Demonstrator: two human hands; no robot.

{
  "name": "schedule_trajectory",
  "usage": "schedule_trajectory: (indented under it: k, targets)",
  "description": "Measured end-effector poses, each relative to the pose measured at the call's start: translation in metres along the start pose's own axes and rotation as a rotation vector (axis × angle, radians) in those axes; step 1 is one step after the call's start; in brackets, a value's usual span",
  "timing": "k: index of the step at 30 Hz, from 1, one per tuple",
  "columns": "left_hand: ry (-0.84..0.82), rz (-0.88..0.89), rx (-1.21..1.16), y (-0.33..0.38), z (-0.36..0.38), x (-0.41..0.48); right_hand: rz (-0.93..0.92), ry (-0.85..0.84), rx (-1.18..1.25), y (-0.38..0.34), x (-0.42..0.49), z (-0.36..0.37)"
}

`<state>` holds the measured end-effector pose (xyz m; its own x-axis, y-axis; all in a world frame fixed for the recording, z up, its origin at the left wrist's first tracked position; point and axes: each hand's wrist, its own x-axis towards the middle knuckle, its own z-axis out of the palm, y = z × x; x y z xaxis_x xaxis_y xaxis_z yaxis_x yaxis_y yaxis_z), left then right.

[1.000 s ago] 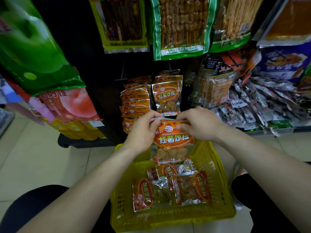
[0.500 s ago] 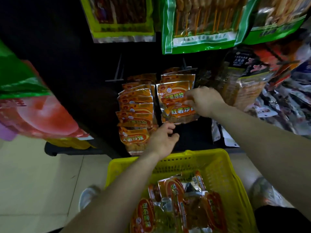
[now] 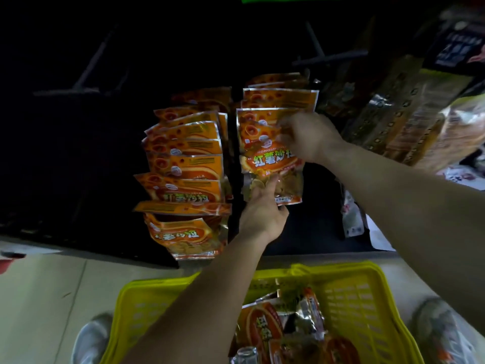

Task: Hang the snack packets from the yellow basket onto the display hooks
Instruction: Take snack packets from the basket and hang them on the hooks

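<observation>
Orange foil snack packet point(image 3: 271, 164) with a clear lower window sits above the yellow plastic basket point(image 3: 341, 269), against the front of the right-hand row of matching packets on the dark display. Your right hand point(image 3: 307, 137) pinches its top edge with curled fingers. Your left hand point(image 3: 262, 211), also above the basket, presses a straight index finger on the packet's clear window and grips nothing, while more orange packets point(image 3: 262, 329) lie inside the basket.

Left forearm point(image 3: 202, 303), right forearm point(image 3: 409, 206) bare; pale sneakers point(image 3: 90, 340).
</observation>
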<state>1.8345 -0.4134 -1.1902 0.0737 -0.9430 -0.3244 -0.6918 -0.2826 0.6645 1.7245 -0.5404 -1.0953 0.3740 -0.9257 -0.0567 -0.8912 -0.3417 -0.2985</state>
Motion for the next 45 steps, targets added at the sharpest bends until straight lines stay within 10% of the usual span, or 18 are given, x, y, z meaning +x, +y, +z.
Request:
schedule_trajectory:
  k: [45]
  targets:
    - [-0.107,-0.022,0.226,0.001,-0.033,-0.051,-0.006,0.118,-0.152,-0.029,-0.065,-0.019]
